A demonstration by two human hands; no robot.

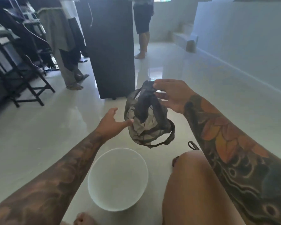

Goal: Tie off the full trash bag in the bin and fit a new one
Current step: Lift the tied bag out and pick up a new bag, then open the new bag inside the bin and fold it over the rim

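A thin, dark, see-through trash bag (146, 125) hangs crumpled in the air above the floor. My right hand (170, 95) pinches its bunched top between thumb and fingers. My left hand (111, 122) is at the bag's left side with fingers spread, its fingertips touching the film. Below the bag, a round white bin (118, 179) stands on the floor with nothing showing inside. A small dark loop of plastic (192, 145) lies on the floor beside my right forearm.
My bare knee (196, 184) is right of the bin and my toes (83, 219) are at its near side. A tall black cabinet (110, 49) stands ahead. Two people stand beyond it. Black folding chairs (15, 67) line the left. White wall at right.
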